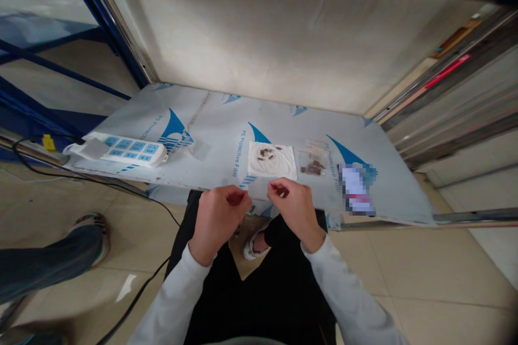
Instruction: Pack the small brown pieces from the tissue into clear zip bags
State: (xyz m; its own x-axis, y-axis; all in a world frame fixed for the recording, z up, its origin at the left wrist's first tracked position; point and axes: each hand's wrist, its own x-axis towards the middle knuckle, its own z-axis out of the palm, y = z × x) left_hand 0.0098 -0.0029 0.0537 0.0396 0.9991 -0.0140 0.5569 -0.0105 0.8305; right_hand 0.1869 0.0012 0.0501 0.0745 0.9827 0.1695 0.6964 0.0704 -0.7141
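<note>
My left hand [220,218] hovers over the near edge of the table, its fingers curled and thumb pinched to the forefinger. Opposite it, my right hand [295,207] holds a similar pinch, a short gap apart. Whatever is between the fingertips is too small to make out. Just beyond the hands lies a white cloth or tissue [281,166] with several small brown pieces [266,153] on it. To its right is a clear plastic bag [318,151] with more small brown pieces [313,167] in it.
A white power strip [129,150] with a cable lies on the left of the film-covered table [218,129], beside crumpled clear plastic [194,146]. At right lies a blurred-out phone [356,190]. Another person's leg [52,267] shows at lower left. A pale panel [259,32] stands behind.
</note>
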